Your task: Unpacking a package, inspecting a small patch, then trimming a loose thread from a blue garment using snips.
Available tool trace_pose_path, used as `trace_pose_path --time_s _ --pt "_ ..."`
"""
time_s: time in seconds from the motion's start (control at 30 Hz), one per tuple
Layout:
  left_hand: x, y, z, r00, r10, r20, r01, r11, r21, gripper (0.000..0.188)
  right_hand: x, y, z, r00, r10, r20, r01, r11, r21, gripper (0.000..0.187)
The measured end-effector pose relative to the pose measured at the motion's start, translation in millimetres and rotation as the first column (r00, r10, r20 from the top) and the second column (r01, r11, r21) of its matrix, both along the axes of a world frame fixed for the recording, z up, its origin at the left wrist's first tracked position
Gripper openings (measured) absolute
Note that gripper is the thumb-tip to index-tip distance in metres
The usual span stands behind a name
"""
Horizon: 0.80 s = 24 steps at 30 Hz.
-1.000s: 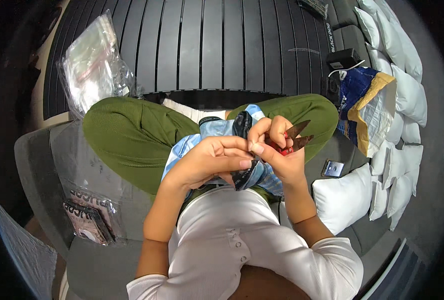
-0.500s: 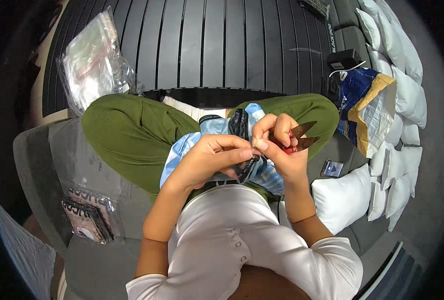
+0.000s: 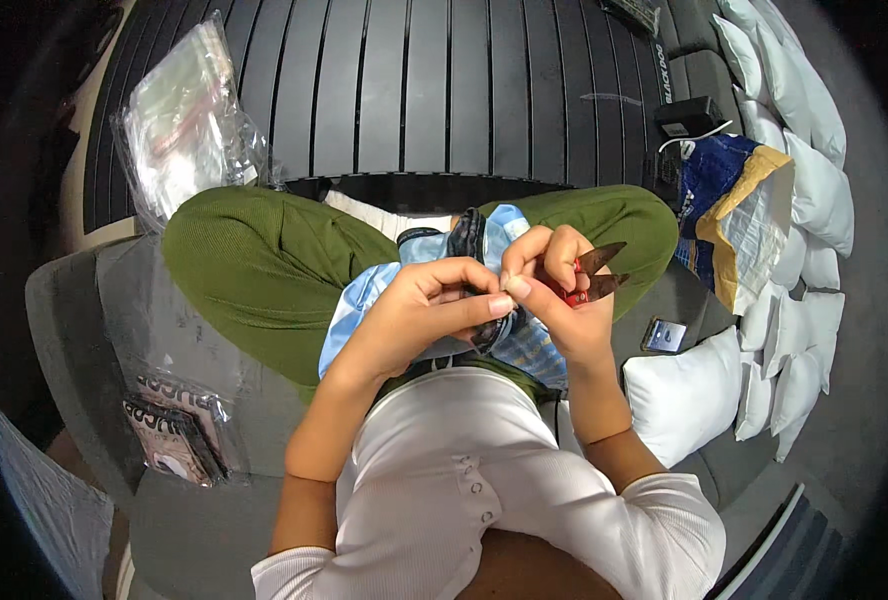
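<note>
A light blue patterned cloth piece (image 3: 529,352) with dark trim (image 3: 467,235) lies bunched across my lap. My left hand (image 3: 434,305) is closed, thumb and index finger pinching at the dark edge of the cloth. Close against it, my right hand (image 3: 564,300) also pinches with thumb and index finger at the same spot. Its other fingers keep a pair of scissors (image 3: 604,272), with red handles and dark brownish blades apart, pointing right. Whatever tiny bit lies between the fingertips is too small to make out.
Ahead stands a black slatted table (image 3: 424,90); clear plastic bags (image 3: 189,120) lie at its left. To the right are a blue-and-yellow torn bag (image 3: 734,215), a black adapter (image 3: 689,118), a phone (image 3: 664,336) and several white pillows (image 3: 684,395). Packaged items (image 3: 176,435) rest left on the sofa.
Both hands have shifted only slightly, and the scissors have moved a little to the left. The dark trim above the hands has tilted and moved a bit left. The pinch continues.
</note>
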<state>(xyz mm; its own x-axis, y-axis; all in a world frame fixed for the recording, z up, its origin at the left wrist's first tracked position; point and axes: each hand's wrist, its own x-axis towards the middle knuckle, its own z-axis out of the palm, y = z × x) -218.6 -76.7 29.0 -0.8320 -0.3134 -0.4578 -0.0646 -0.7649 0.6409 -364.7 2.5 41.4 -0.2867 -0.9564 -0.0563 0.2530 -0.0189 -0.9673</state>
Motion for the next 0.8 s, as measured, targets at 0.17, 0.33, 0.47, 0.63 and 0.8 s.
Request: trace_pose_path --time_s 0.17,0.33,0.47,0.63,0.8 --pt "-2 4 -2 0.991 0.132 -0.014 -0.133 0.988 -0.084 0.010 -11 0 -7 0.998 -0.046 -0.036 0.045 0.999 -0.024 0.041" --pt "0 0 -1 0.986 0.165 0.011 -0.163 0.983 -0.087 0.009 -28 5 4 0.986 0.147 -0.080 -0.125 0.964 0.234 0.052" --pt "-1 -1 -4 0.987 0.162 0.022 -0.159 0.982 -0.100 0.010 -35 10 5 0.885 0.339 -0.319 -0.234 0.917 0.324 0.055" --pt "1 2 -8 0.983 0.176 0.050 -0.174 0.984 -0.045 0.013 -45 14 1 0.768 0.517 -0.377 -0.379 0.843 0.383 0.051" --pt "0 3 -8 0.980 0.180 0.088 -0.177 0.983 -0.039 0.015 -43 11 4 0.672 0.610 -0.420 -0.395 0.775 0.494 0.040"
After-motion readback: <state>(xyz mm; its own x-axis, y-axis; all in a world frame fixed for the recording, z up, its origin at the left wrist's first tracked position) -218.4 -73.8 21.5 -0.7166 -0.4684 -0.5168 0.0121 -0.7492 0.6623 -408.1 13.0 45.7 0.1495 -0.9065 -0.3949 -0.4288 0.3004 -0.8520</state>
